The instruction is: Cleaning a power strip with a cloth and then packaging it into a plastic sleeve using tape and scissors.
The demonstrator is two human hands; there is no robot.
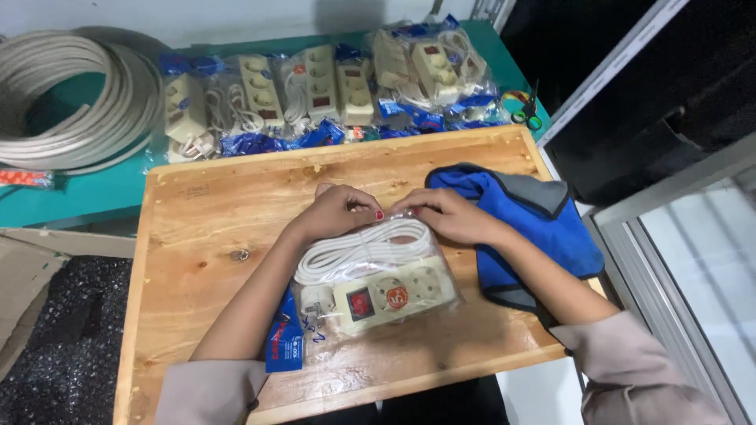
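Wooden bench (pixel 197 228), light plank top, knot left of centre. Bare wood open along the left edge and the near left corner; right side taken up by a blue cloth (pixel 535 228) with grey trim, hanging over the right edge.

Bagged power strip (pixel 370 279) lies near the middle of the bench, close to the near edge. Clear plastic bag; cream strip with red switch, long axis running left-right, slightly tilted, right end farther away. White cord coiled on its far side, plug at the left end.

Left hand (pixel 339 211) and right hand (pixel 449 214) both pinch the bag's far edge, fingertips closed on the plastic, nearly touching each other.

Beyond the far edge: a green surface (pixel 102 193) with a row of packaged power strips (pixel 331 86), a white cable coil (pixel 71 102), scissors (pixel 528 110). Black foam (pixel 63 346) lies left of the bench.
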